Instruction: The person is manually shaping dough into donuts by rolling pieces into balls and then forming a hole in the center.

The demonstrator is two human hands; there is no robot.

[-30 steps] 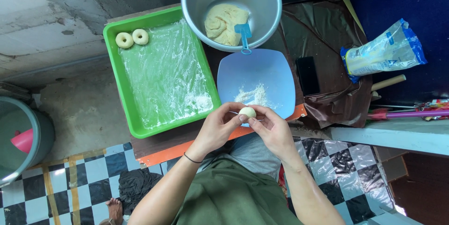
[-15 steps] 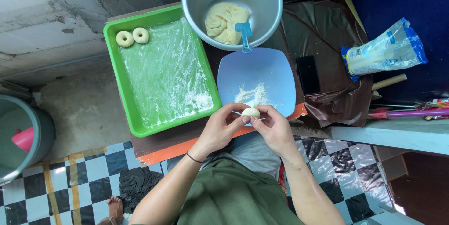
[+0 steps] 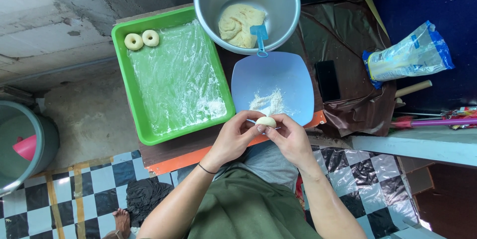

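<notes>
Dough ball (image 3: 266,121), small, pale and rounded, sits pinched between the fingertips of both hands just over the near edge of the blue plate (image 3: 293,77). The left hand (image 3: 233,137) curls its fingers around the ball from the left, thumb tip pressing its side; the right hand (image 3: 290,137) closes on it from the right, so both hands grasp it together with fingers bent, not spread. Beyond the hands, a scatter of flour (image 3: 267,102) lies on the plate. Farther out stands the grey bucket (image 3: 208,0) holding a mass of dough with a blue scraper in it, and to the left the green tray (image 3: 124,70) carries two dough rings (image 3: 141,39) in its far corner. Compared with a second ago, the ball and hands remain at the same spot, fingers shifted only slightly.
</notes>
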